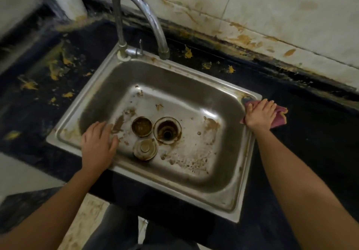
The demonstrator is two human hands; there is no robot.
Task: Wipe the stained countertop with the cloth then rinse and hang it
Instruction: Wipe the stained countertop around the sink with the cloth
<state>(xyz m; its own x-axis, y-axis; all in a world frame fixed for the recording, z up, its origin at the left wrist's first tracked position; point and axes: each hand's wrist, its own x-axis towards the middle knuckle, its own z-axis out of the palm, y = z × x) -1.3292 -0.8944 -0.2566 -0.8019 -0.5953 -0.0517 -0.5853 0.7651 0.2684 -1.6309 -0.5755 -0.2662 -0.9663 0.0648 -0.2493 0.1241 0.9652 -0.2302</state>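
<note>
Dark stained counter [310,152], steel sink [165,75] set in it. We see the right hand [260,115] flat, pressing the pink cloth [280,113] on the counter at the sink's far-right corner; left hand [98,145] spread on the near-left rim.

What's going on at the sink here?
A person stands at a grimy steel sink. Their right hand presses a pink cloth onto the dark countertop beside the sink's far right corner. The left hand rests open on the sink's left rim. Yellow stains spot the countertop left of and behind the sink. No water shows at the faucet.
</note>
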